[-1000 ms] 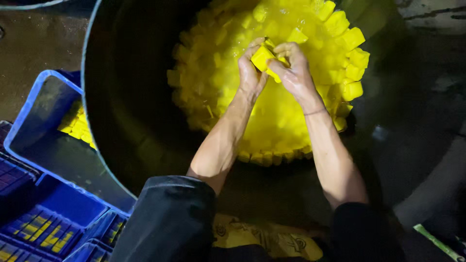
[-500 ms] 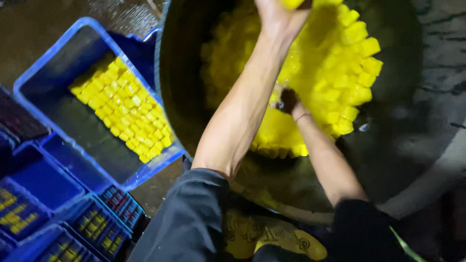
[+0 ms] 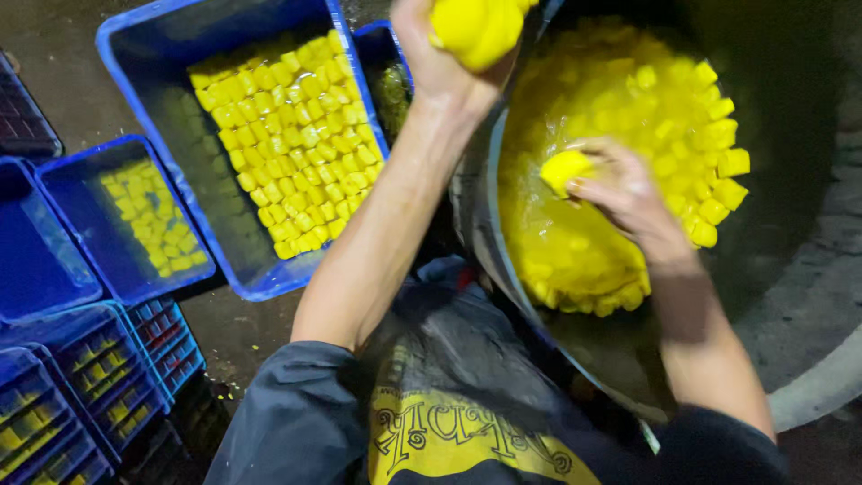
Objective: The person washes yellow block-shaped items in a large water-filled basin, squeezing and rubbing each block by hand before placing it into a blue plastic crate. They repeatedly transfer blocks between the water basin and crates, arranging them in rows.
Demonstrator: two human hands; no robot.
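Left hand [image 3: 440, 63] grips yellow block [image 3: 476, 27] above big tub [image 3: 790, 108]; right hand [image 3: 628, 193], inside the tub, fingers apparently pinching smaller yellow piece [image 3: 564, 169].

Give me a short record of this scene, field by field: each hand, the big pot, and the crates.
left hand: raised between crate and pot, gripping yellow cubes
right hand: in the pot, fingers on one yellow cube
pot: large, dark, round, holding a heap of yellow cubes
large blue crate: neat rows of yellow cubes, partly filled
small blue crate: a few cubes
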